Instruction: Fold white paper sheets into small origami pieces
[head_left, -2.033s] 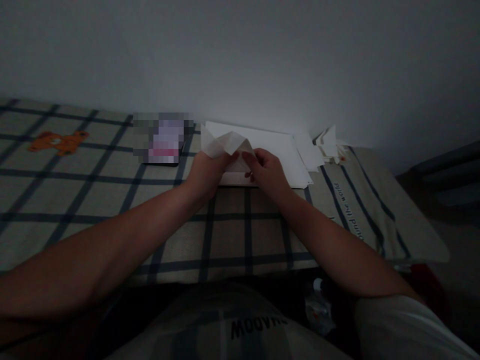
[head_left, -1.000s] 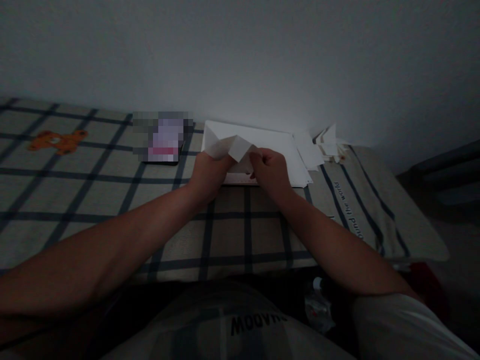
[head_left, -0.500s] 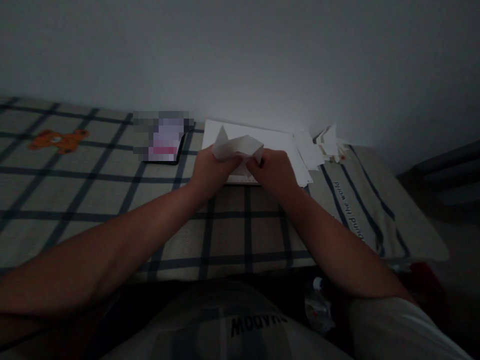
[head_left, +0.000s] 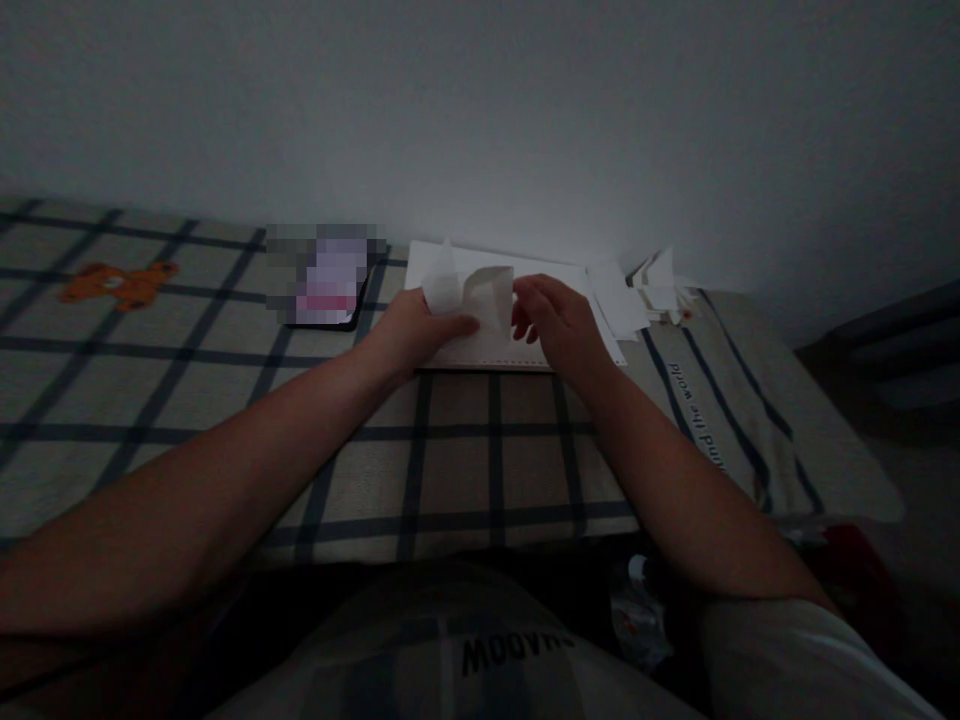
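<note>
The only writing that could be read was printed along the right side of the checked tablecloth (head_left: pixel 225 400), to the right of the right hand's fingers: "the world" was legible, with part of another word below it running off toward the table edge. Dark letters also ran across the person's shirt (head_left: pixel 517 650) at the bottom of the view; they appeared upside down and were too dim to read with confidence.

The left hand (head_left: pixel 409 330) pinched a folded sheet of white paper (head_left: pixel 472 290) between thumb and fingertips, holding it raised just above the stack of white sheets (head_left: pixel 555 275) that lay under both hands. The right hand (head_left: pixel 559 325) sat just right of the paper, its fingers curled and close to the paper's right edge; whether they actually touched it could not be told in the poor light.

Left of the left hand's fingers lay a flat dark-edged object (head_left: pixel 326 275) whose face was blurred out, so nothing on it could be made out. Farther left, an orange bear figure (head_left: pixel 120 282) showed on the cloth. Beyond the right fingers, a small heap of folded paper pieces (head_left: pixel 660 285) lay against the wall (head_left: pixel 480 100), their shapes hard to separate. Both forearms were cut off by the lower edge of the view.
</note>
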